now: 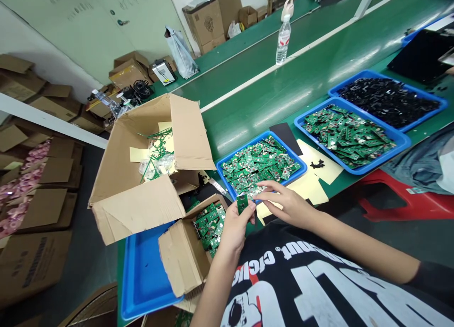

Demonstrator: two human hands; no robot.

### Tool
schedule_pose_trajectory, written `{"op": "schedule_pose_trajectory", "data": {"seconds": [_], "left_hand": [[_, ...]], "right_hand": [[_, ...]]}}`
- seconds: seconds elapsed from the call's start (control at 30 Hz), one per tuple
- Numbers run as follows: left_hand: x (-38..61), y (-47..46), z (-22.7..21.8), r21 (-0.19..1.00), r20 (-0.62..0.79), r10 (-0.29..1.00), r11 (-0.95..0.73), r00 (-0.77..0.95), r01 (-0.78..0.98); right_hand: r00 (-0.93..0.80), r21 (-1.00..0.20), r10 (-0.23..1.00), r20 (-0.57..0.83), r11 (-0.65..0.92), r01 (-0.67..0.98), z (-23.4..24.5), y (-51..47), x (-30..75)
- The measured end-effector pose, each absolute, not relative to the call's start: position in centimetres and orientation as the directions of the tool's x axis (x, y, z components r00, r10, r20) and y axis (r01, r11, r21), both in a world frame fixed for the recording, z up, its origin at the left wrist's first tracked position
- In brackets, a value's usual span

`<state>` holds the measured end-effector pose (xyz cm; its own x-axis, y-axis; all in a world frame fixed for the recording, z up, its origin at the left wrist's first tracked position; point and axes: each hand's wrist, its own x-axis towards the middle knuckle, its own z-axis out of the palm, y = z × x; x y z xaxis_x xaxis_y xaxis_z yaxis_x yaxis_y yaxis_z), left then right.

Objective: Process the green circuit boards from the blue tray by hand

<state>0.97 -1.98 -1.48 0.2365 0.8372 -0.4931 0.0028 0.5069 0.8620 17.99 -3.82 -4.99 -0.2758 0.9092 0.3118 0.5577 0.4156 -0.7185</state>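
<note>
Green circuit board (242, 203), pinched in left grip (234, 224), right grip (288, 204) loosely spread

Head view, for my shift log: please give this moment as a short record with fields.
Left hand: holds a small green circuit board
Right hand: close to that board; grip unclear
Blue tray by the hands: heaped boards
Small carton: more boards
Large carton: open, thin green strips inside
Far-right tray: black parts
Water bottle: upright

Lettering (315, 284) on shirt (269, 235), barely legible
</note>
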Motion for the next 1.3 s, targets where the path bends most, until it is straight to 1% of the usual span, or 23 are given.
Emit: {"op": "schedule_pose_trajectory", "data": {"seconds": [0.1,0.17,0.2,0.27,0.33,0.4,0.6,0.77,0.93,1.0,1.2,1.3], "left_hand": [[0.8,-2.2,-1.1,0.87,-0.483,0.842,0.493,0.239,0.02],[0.7,-2.3,-0.7,0.877,-0.473,0.848,0.48,0.238,0.034],[0.7,-2.4,-0.6,0.881,-0.467,0.854,0.472,0.231,0.037],[0.7,-2.5,-0.6,0.887,-0.456,0.864,0.46,0.212,0.033],[0.9,-2.5,-0.6,0.886,-0.457,0.866,0.463,0.205,0.021],[1.0,-2.5,-0.7,0.879,-0.466,0.859,0.476,0.213,0.005],[0.6,-1.8,-0.1,0.849,-0.504,0.826,0.527,0.253,-0.028],[-0.2,-1.2,0.3,0.815,-0.54,0.784,0.578,0.306,-0.043],[-1.3,-0.2,0.5,0.844,-0.493,0.853,0.517,0.172,-0.141],[-1.7,0.0,0.9,0.851,-0.482,0.862,0.503,0.156,-0.154],[-0.6,-0.9,2.2,0.797,-0.554,0.772,0.6,0.311,-0.071],[0.5,-1.3,2.7,0.8,-0.549,0.756,0.598,0.358,-0.037]], "right_hand": [[-0.252,-0.73,0.957,0.141,0.272,0.627,-5.4,-3.7,17.7],[-0.275,-0.784,0.96,0.049,0.208,0.584,-5.2,-3.7,17.8],[-0.31,-0.832,0.95,0.034,0.199,0.518,-5.0,-3.7,17.9],[-0.377,-0.915,0.925,0.052,0.196,0.353,-4.3,-3.7,18.0],[-0.397,-0.951,0.914,0.083,0.192,0.244,-3.6,-3.7,17.8],[-0.37,-0.956,0.925,0.088,0.183,0.229,-3.0,-3.8,17.5],[-0.331,-0.944,0.94,0.087,0.184,0.273,-2.6,-3.4,17.4],[-0.359,-0.885,0.92,0.158,0.294,0.361,-2.1,-3.3,18.1],[-0.403,-0.824,0.888,0.222,0.392,0.41,-1.5,-3.7,18.6],[-0.413,-0.791,0.88,0.234,0.419,0.445,-1.2,-3.7,18.8],[-0.48,-0.589,0.814,0.328,0.573,0.57,-0.1,-2.4,19.0],[-0.496,-0.504,0.78,0.381,0.625,0.596,0.6,-1.8,18.8]]}}
